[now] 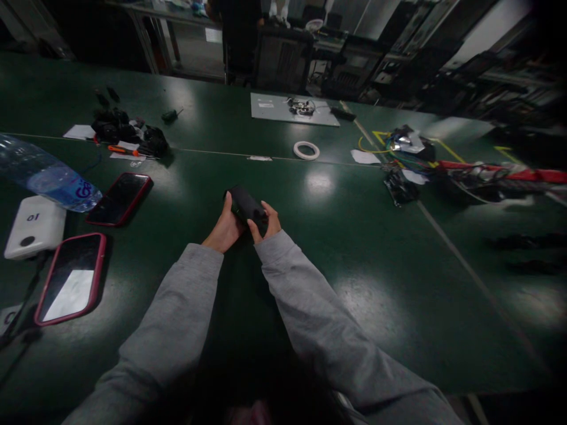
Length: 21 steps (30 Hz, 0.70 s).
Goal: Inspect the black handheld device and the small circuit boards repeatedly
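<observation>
A black oblong object (246, 205) is held between both hands just above the green table (349, 248), slanting down to the right. My left hand (225, 227) grips its left end, thumb up along the side, with the other fingers hidden beneath it. At the right end, the thumb and fingers of my right hand (266, 223) are closed around the object. Both sleeves are grey. What exactly the black object is cannot be made out.
To the left lie two red-edged phones (119, 199) (72, 277), a white device (36, 227) and a plastic bottle (48, 177). Farther off are black parts (128, 133), a white ring (306, 150), a pale board (270, 111) and cables (407, 147). A person (241, 29) is beyond.
</observation>
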Each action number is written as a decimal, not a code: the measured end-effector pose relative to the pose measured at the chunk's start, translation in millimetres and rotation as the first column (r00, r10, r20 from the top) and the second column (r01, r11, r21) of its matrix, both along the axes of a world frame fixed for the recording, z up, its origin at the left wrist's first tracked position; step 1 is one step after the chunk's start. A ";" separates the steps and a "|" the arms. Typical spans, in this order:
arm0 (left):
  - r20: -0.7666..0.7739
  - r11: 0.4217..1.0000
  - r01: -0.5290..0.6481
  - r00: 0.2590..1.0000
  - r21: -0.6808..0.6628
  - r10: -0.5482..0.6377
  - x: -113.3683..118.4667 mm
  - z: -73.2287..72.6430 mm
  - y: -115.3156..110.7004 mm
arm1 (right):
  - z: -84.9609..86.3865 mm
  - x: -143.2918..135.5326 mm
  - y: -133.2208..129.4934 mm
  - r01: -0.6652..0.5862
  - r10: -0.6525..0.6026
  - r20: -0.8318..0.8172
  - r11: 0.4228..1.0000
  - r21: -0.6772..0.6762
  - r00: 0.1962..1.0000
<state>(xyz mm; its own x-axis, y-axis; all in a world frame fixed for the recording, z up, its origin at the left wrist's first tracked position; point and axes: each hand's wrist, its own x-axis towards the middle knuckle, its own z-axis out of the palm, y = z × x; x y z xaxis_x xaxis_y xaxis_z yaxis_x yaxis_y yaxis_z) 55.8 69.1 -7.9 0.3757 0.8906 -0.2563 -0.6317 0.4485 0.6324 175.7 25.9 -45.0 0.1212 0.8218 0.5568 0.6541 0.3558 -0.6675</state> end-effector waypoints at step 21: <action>-0.119 0.986 -0.082 0.991 -0.148 0.065 -8.1 -2.7 -1.4 | 13.6 -8.3 -8.1 -0.063 0.032 0.133 0.971 0.230 0.991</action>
<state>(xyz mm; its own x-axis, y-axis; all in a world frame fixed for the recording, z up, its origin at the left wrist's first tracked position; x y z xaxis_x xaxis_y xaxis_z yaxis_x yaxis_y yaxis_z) 47.6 67.8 -10.6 0.2713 0.8622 -0.4278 -0.5946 0.4997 0.6299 167.4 17.8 -31.4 0.0011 0.6701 0.7422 0.7066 0.5247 -0.4748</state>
